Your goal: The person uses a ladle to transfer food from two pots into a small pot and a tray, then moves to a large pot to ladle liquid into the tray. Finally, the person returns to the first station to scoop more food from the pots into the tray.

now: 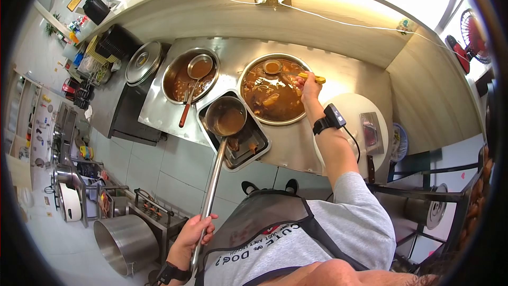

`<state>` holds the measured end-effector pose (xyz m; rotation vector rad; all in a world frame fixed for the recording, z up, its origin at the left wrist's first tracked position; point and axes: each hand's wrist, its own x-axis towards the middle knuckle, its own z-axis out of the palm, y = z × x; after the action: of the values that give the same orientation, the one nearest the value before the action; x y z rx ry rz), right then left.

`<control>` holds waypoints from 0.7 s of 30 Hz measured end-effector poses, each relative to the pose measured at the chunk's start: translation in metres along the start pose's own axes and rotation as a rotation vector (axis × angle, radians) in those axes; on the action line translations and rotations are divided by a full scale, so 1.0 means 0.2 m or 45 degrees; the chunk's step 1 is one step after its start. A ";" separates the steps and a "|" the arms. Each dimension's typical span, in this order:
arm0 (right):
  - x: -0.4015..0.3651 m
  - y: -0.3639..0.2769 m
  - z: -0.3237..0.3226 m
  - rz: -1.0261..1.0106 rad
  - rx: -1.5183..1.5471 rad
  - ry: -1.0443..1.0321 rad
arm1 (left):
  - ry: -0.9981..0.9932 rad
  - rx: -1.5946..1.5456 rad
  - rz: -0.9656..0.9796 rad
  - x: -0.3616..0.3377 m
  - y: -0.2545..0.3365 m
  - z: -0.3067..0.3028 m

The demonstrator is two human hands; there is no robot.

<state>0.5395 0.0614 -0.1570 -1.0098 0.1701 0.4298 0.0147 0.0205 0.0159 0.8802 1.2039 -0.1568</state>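
1. Two hands are far apart. The left hand [197,231] is wrapped tight round the end of a long ladle [226,117]. The right hand [309,89] pinches a yellow tool [313,78].
2. The ladle cup is full of brown soup. It is held flat, likely so nothing spills. It hangs over a tray [256,143], which would catch any drips.
3. The long handle likely keeps the left hand away from the heat.
4. The yellow tool pokes in at the rim of the big pot [270,98], which is full of brown stew.
5. A second pot [177,82] sits to the left on the bench [296,145], with its own spoon inside. A lid [144,62] leans beside it.
6. A round board [352,111] with a knife [370,133] lies by the right arm, close for chopping.
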 end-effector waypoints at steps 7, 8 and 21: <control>0.07 -0.01 -0.08 -0.015 0.110 0.107 | -0.005 -0.020 0.009 0.01 -0.01 0.00; 0.07 -0.01 -0.10 -0.010 0.109 0.125 | -0.010 -0.027 0.014 0.01 -0.01 0.00; -0.04 -0.12 -0.33 -0.059 0.124 0.149 | -0.001 -0.035 0.025 0.01 -0.02 0.01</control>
<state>0.5459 -0.0080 -0.1703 -0.9418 0.2699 0.3174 0.0142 0.0165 0.0121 0.8674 1.1935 -0.1245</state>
